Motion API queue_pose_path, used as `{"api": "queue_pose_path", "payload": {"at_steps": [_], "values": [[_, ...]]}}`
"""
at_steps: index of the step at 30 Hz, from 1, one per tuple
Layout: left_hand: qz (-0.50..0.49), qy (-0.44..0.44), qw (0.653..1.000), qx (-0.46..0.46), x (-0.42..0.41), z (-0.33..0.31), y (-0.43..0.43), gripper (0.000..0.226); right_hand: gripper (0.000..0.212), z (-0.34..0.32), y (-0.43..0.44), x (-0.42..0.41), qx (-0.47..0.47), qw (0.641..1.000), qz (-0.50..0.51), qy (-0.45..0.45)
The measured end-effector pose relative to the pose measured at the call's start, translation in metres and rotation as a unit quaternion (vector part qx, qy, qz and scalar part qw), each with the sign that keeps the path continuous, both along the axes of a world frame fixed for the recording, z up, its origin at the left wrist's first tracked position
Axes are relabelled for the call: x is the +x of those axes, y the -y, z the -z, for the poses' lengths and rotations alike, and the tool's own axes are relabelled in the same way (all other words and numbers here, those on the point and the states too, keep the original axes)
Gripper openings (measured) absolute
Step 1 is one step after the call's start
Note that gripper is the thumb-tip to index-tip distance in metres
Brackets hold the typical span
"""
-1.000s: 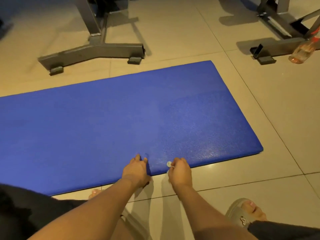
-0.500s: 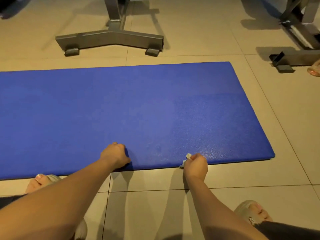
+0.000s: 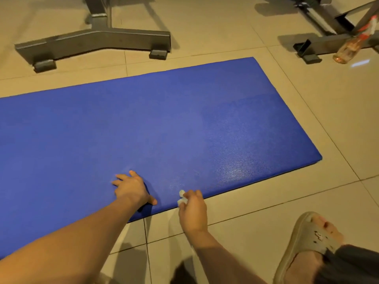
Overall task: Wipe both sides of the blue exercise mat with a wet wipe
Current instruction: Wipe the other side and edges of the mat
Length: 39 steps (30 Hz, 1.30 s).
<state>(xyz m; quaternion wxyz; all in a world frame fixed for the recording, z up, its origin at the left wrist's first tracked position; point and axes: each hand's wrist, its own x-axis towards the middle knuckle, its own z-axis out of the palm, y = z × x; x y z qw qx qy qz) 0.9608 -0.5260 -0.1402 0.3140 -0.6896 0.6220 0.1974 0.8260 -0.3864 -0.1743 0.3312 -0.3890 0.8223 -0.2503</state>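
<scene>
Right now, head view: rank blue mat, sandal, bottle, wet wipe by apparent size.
1. blue mat, by far.
2. sandal, though it sits nearest the camera, so its lead over the bottle is unsure.
3. bottle, farther away.
4. wet wipe, mostly hidden in the right hand.

Gym: steel equipment frames [image 3: 92, 41], tiled floor [image 3: 338, 119]

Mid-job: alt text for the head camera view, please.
A blue mat lies flat on a tiled floor; the person's left hand rests spread on its near edge, the right hand pinches a crumpled white wipe at that edge. Grey metal machine bases and a bottle are beyond the mat.
</scene>
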Motion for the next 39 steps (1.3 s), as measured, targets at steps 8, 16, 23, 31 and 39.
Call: {"api": "queue_pose_path", "payload": {"at_steps": [8, 16, 23, 31, 39], "values": [[0.007, -0.009, 1.0, -0.018, 0.001, 0.001, 0.001, 0.155, 0.014, -0.006, 0.01, -0.013, 0.027, 0.995, -0.069, -0.071], [0.003, -0.009, 1.0, -0.021, -0.002, 0.003, 0.001, 0.158, 0.015, -0.018, 0.001, -0.105, 0.095, 0.966, 0.147, -0.191], [0.005, -0.013, 1.0, -0.025, -0.003, 0.0, -0.002, 0.156, 0.021, -0.021, 0.023, -0.02, 0.064, 0.988, 0.081, -0.115], [0.007, -0.021, 0.999, -0.034, -0.001, 0.001, -0.003, 0.155, 0.006, -0.021, 0.036, 0.016, 0.026, 0.996, -0.054, -0.065], [0.01, -0.021, 0.999, -0.031, 0.0, 0.002, -0.002, 0.157, 0.013, -0.025, 0.04, -0.1, 0.051, 0.986, 0.121, -0.103]]}}
